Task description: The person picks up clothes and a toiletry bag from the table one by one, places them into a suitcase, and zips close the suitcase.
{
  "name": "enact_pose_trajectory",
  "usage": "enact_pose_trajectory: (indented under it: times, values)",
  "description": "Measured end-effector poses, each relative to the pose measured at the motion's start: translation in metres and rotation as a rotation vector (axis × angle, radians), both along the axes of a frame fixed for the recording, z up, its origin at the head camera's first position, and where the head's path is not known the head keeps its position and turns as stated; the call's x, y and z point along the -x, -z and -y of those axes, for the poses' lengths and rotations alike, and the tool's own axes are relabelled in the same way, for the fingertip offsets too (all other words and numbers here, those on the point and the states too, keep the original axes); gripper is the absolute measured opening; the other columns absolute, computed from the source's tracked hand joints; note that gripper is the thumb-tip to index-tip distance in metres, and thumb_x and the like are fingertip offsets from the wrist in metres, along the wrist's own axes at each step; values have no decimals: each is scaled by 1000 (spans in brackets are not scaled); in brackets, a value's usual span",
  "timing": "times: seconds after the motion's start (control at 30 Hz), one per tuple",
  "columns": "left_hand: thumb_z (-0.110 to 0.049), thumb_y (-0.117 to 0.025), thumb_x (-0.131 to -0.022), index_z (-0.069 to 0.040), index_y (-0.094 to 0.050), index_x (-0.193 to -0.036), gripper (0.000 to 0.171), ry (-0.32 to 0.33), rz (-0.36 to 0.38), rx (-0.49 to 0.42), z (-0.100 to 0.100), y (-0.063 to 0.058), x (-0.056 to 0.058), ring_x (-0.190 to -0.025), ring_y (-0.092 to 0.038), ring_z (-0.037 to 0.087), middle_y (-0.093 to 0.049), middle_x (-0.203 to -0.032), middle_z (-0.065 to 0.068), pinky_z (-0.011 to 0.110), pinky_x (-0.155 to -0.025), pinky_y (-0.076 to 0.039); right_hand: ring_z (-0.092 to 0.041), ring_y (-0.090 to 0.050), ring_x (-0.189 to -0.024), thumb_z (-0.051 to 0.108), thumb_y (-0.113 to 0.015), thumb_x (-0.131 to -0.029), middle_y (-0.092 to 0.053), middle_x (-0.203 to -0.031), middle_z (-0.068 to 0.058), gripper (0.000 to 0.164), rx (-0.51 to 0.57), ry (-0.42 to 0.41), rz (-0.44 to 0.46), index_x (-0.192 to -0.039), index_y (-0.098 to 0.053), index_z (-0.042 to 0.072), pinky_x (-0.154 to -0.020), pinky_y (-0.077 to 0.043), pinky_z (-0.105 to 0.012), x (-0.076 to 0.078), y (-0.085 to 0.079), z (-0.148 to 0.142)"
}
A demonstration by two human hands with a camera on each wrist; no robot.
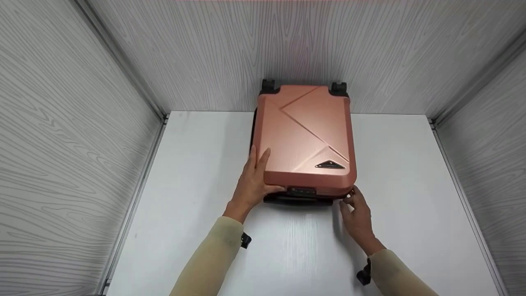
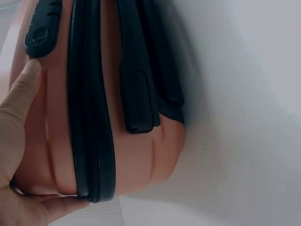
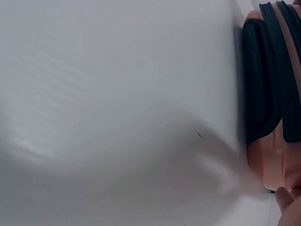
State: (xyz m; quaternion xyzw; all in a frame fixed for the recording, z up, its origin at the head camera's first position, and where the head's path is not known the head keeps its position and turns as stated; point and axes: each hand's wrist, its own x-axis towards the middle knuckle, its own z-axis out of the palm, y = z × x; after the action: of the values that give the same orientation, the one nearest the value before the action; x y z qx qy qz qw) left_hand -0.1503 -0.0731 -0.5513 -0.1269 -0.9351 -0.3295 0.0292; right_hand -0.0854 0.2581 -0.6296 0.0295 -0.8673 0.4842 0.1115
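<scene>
Spreading its fingers, the left hand point(image 1: 250, 183) touches one near corner of the pink suitcase point(image 1: 302, 131). The right hand point(image 1: 358, 216) meets the other, any pinch unclear

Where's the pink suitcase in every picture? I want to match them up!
Head: the pink suitcase lies near the middle, slightly right.
Left wrist: the suitcase fills much of the left half.
Right wrist: part of the suitcase shows along the right edge.
Shared landmark: the white surface underneath.
</scene>
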Motion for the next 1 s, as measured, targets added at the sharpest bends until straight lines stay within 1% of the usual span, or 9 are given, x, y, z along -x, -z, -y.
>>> enact_pose_trajectory:
  times: [0.03, 0.13, 0.2, 0.27, 0.43, 0.53, 0.67, 0.8, 1.0]
  values:
    - [-53, -90, -74, -33, -9, -171, 128, -4, -2, 0, 0, 0, 0, -162, -17, 38, 6, -178, 12, 56, -122, -37, -46, -49, -144, -10, -64, -96, -42, -163, -25, 16, -7, -12, -4, -91, -54, 1, -111, -46, -63, 0, 0, 1]
    - [-53, -90, -73, -33, -10, -171, 128, -9, -1, -4, 1, 0, 1, -162, -17, 37, 6, -178, 11, 55, -123, -36, -39, -50, -143, -11, -66, -94, -43, -162, -21, 18, -25, -50, -21, -89, -55, 2, -109, -45, -53, 1, 0, 5]
    - [-53, -90, -74, -33, -10, -171, 128, -6, -1, -7, 1, 1, 1, -162, -17, 38, 6, -178, 12, 55, -122, -36, -34, -52, -140, -10, -68, -93, -45, -158, -18, 19, -42, -58, -33, -88, -56, 3, -107, -43, -47, 1, 0, 7]
    - [-54, -90, -74, -32, -10, -171, 128, 1, -5, -8, 1, 1, 1, -162, -16, 38, 5, -178, 13, 55, -123, -36, -31, -54, -136, -9, -70, -93, -49, -154, -17, 19, -63, -49, -41, -87, -57, 4, -105, -44, -46, 1, 2, 7]
    - [-55, -89, -74, -31, -11, -171, 127, 10, -14, -10, 0, 3, 1, -162, -17, 38, 4, -178, 15, 54, -123, -36, -36, -56, -136, -4, -71, -94, -50, -155, -16, 18, -113, 1, -33, -88, -57, 5, -103, -46, -50, -2, 1, 8]
    - [-54, -89, -74, -32, -11, -171, 127, 13, -8, -22, 0, 3, 1, -162, -16, 38, 4, -178, 14, 54, -123, -36, -38, -57, -134, -5, -70, -95, -48, -157, -17, 17, -116, 31, -29, -88, -57, 4, -101, -46, -49, -5, 0, 12]
    - [-54, -90, -74, -33, -10, -171, 127, 10, 1, -31, 0, 2, 0, -163, -15, 38, 6, -178, 12, 56, -122, -36, -40, -53, -141, -7, -68, -94, -41, -165, -19, 15, -120, 45, -37, -86, -58, 2, -101, -48, -50, -8, -1, 19]
    - [-54, -90, -74, -31, -10, -171, 128, 6, -2, -17, 0, 1, 0, -162, -15, 39, 5, -178, 13, 56, -122, -36, -41, -47, -147, -6, -67, -94, -32, -170, -19, 12, -149, 41, -49, -88, -59, 0, -100, -49, -52, -9, -1, 22]
    - [-55, -89, -74, -37, -7, -171, 128, -7, 29, -7, -1, 0, -1, -163, -16, 39, 7, -179, 10, 57, -121, -38, -44, -53, -141, -4, -71, -95, -36, -167, -23, 13, -214, 81, -93, -88, -60, 1, -90, -55, -54, -14, -1, 25]
